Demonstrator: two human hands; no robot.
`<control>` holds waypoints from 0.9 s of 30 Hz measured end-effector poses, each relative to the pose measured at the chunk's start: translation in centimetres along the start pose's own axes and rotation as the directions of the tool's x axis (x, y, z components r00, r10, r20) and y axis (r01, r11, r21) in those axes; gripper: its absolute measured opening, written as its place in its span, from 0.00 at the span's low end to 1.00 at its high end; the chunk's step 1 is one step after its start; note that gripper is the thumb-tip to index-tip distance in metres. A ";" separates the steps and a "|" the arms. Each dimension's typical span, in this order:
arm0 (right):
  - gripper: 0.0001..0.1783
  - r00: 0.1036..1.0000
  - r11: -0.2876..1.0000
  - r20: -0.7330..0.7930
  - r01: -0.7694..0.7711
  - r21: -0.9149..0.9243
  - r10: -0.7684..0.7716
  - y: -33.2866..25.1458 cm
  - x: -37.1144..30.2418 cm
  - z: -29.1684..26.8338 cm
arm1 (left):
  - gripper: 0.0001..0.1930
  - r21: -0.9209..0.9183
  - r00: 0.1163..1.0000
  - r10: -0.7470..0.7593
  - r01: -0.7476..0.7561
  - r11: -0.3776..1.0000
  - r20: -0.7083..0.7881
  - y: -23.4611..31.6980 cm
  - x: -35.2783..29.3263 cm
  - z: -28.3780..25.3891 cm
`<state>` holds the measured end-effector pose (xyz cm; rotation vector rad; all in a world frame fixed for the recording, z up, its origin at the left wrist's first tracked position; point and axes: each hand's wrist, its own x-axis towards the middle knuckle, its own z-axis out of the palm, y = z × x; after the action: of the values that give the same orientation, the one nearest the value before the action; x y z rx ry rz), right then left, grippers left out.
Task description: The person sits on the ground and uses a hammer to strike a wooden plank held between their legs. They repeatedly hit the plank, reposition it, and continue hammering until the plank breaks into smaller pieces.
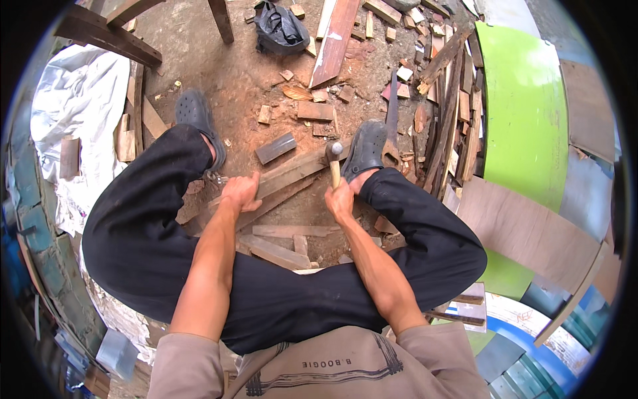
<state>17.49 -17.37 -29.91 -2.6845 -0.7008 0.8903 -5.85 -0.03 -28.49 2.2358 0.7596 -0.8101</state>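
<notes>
My right hand is closed round the pale wooden handle of a hammer. Its metal head points away from me, over the far end of a wooden beam. That beam lies slantwise on the ground between my feet, its right end by my right clog. My left hand grips the beam near its left end, thumb stretched along the top; some fingers are hidden. A small shiny metal thing shows beside those fingers, too small to name. Just beyond the beam lies a short grey wood block.
A handsaw lies beyond my right clog. Scrap wood is heaped at the right, beside a bright green panel. A black plastic bag sits at the far side. White sheeting and dark wooden legs are at the left.
</notes>
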 end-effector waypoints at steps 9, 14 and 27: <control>0.11 0.958 0.944 -0.258 0.194 0.267 -0.124 -9.2 3.2 -7.6 | 0.31 -0.023 0.999 -0.041 0.041 0.999 0.003 -0.5 0.3 -0.4; 0.13 0.922 0.951 -0.363 0.223 0.213 -0.135 -3.7 2.8 -1.8 | 0.31 -0.026 1.000 -0.025 0.026 0.999 0.009 0.0 0.6 -1.2; 0.12 0.914 0.906 -0.393 0.250 0.342 -0.103 -8.1 3.7 -7.2 | 0.32 -0.052 0.997 -0.055 0.058 0.997 0.048 -0.1 0.4 -0.8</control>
<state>21.44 -8.96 -23.21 -2.2914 -0.5991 0.4037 -5.37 0.70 -28.26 2.1495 0.8161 -0.8556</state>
